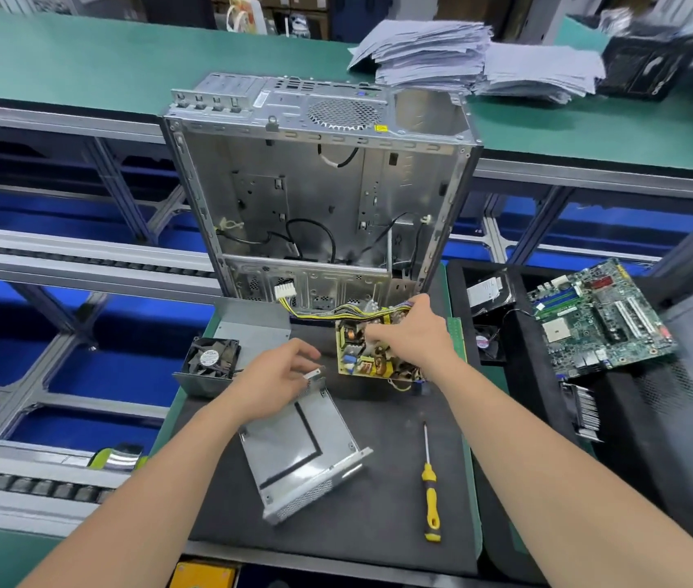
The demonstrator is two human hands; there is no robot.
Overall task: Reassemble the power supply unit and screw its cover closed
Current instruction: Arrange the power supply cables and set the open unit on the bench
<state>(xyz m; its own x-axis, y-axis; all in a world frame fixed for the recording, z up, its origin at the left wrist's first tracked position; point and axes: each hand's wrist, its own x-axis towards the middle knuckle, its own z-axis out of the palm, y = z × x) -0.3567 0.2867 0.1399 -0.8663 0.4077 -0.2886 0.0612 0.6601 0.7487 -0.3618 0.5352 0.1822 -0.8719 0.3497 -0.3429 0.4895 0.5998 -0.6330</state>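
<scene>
On the black mat (pixel 378 481) I'm only starting: right hand (pixel 416 333) closing fingers on the board (pixel 361 354) at one o'clock, left hand (pixel 276 375) pinching the tray (pixel 293 451), screwdriver (pixel 429 485) lying untouched.

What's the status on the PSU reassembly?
Left hand gripping metal cover by its top edge. Right hand on bare circuit board, still out of housing. Screwdriver idle on mat, nothing blocking.

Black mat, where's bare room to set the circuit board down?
Bare black mat between the metal cover and screwdriver, and near the front edge. Crowded at the back: circuit board, fan, both hands.
</scene>
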